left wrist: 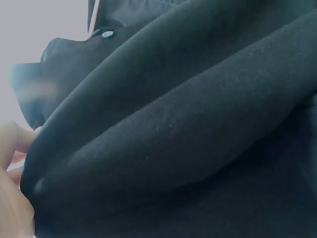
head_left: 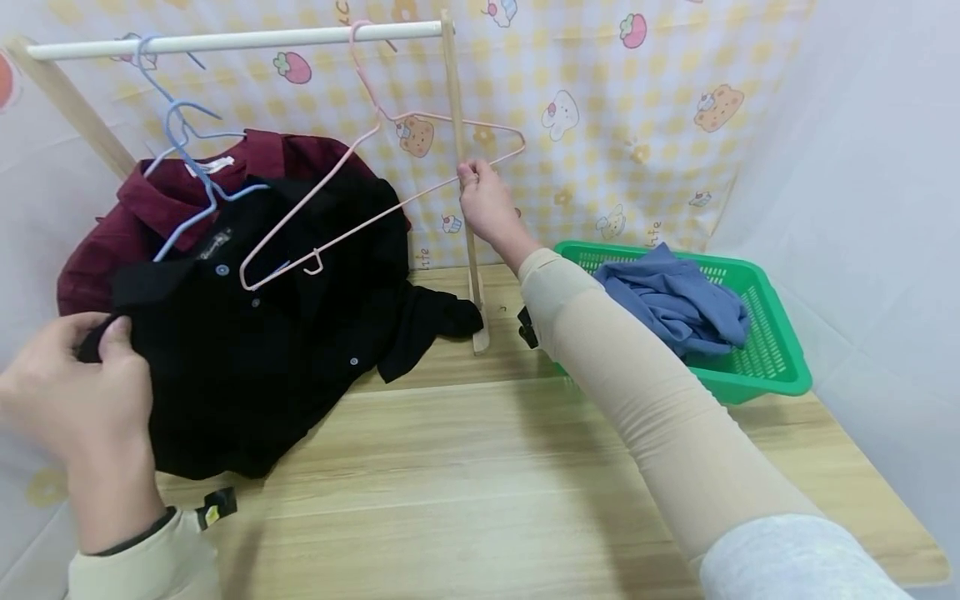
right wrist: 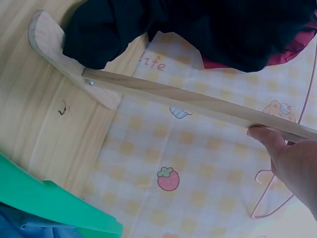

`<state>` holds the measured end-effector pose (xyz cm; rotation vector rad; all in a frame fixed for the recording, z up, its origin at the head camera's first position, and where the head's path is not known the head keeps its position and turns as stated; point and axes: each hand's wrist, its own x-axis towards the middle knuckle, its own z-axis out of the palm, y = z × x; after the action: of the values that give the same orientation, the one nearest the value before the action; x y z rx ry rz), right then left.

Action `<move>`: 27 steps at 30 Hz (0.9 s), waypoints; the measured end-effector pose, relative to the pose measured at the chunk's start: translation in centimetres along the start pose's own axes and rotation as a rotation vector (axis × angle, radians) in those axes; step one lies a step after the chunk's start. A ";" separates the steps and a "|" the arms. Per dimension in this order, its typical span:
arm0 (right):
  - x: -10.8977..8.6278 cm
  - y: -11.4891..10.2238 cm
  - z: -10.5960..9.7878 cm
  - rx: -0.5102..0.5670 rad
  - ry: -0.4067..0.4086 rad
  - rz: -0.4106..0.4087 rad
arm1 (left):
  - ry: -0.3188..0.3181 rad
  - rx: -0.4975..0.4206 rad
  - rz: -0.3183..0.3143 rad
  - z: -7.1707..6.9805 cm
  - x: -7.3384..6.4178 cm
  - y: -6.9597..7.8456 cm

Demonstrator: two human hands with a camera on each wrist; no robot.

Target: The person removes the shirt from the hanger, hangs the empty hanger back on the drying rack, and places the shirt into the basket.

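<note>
My left hand (head_left: 90, 392) pinches the side of a black shirt (head_left: 247, 358) between thumb and fingers. That shirt sits on a blue hanger (head_left: 212, 193) whose hook shows below the rack's white rod (head_left: 247, 40); I cannot tell what the hook rests on. In the left wrist view, black cloth (left wrist: 163, 119) fills most of the picture beside the fingers. My right hand (head_left: 491, 204) grips the rack's wooden post (head_left: 454, 100), and the right wrist view shows the thumb against this post (right wrist: 188, 99). A bare pink hanger (head_left: 330, 172) hangs from the rod close to that hand.
Behind the black shirt hangs a maroon shirt (head_left: 97, 237) on another blue hanger (head_left: 150, 73). On the right of the wooden table (head_left: 450, 483), a green basket (head_left: 783, 350) holds a crumpled blue garment (head_left: 675, 300). A patterned curtain (head_left: 592, 167) covers the back.
</note>
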<state>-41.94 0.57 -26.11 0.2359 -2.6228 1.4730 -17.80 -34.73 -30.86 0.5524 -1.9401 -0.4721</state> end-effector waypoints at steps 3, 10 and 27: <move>0.0 0.0 0.0 0.005 -0.007 0.005 | -0.005 0.013 -0.024 -0.1 -0.7 -0.9; 0.0 0.2 -0.1 0.007 -0.025 0.014 | -0.032 0.045 -0.151 -0.7 -2.3 -3.1; 0.2 0.2 0.0 0.010 -0.035 0.005 | -0.076 -0.106 -0.490 -3.2 -7.4 -8.8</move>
<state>-42.21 0.66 -26.24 0.2586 -2.6463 1.4972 -10.66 -37.97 -39.80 0.9569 -1.8316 -0.9094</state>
